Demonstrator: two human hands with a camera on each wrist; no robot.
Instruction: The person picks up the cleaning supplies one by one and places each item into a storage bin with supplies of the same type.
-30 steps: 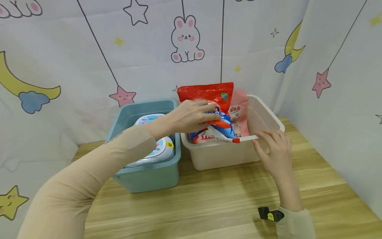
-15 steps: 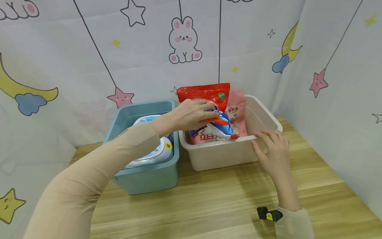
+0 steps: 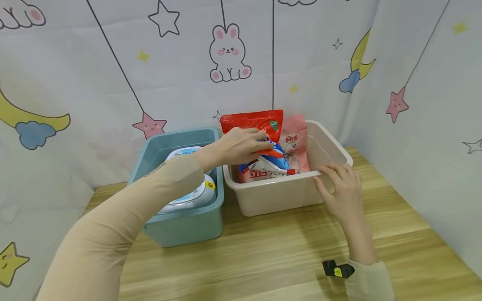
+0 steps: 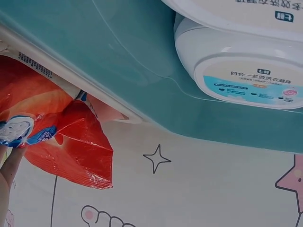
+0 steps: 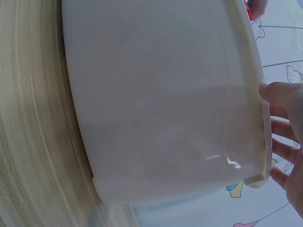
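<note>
My left hand (image 3: pixel 242 146) grips a red and blue laundry detergent bag (image 3: pixel 256 119) from above. The bag stands in the left part of a cream plastic bin (image 3: pixel 278 198), its red top above the rim. In the left wrist view the red bag (image 4: pixel 80 146) shows at the left, with only part of the hand visible. Next to it in the bin is a pink detergent bag (image 3: pixel 295 140). My right hand (image 3: pixel 342 188) pinches the bin's front rim near the right corner. In the right wrist view, the thumb is outside the rim and the fingers (image 5: pixel 284 149) reach over it.
A teal bin (image 3: pixel 188 232) stands just left of the cream bin and holds white tubs (image 3: pixel 199 198) with blue labels. Both bins rest on a wood-grain table (image 3: pixel 241 267). A printed curtain (image 3: pixel 180 79) hangs close behind and at the sides.
The red and blue bag has sunk a little lower into the cream bin under my left hand. My right hand stays on the rim. The whole view has shifted slightly.
</note>
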